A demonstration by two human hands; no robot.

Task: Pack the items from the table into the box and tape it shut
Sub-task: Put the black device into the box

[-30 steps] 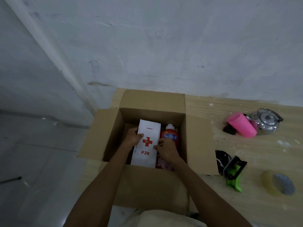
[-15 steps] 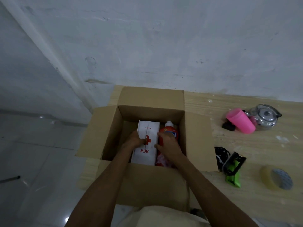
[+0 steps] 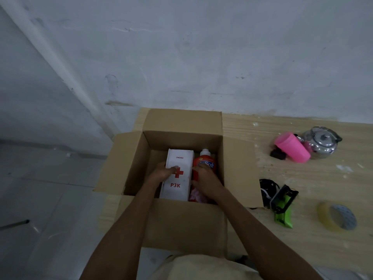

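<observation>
Cardboard box (image 3: 177,225) sits at the left end of the wooden worktop (image 3: 314,178), all four flaps folded outward, the left flap overhanging the worktop edge above the tiled floor (image 3: 40,199). Both hands reach down inside it. The left hand (image 3: 161,172) curls its fingers over the left edge of a white first-aid box (image 3: 178,186) marked P3K, thumb on its face, gripping it. The right hand (image 3: 205,178) presses against that box's right edge and covers part of a red SoSoft bottle (image 3: 205,160) lying just beside it; how far this hand is closed I cannot tell. Empty space remains in the box to the left of the first-aid box and behind it. On the worktop to the right, well apart from the box, lie a pink cup (image 3: 292,147) on its side touching a steel kettle (image 3: 323,141), a green tape dispenser (image 3: 283,207) near the right flap, and a tape roll (image 3: 337,217) nearer the front edge.
</observation>
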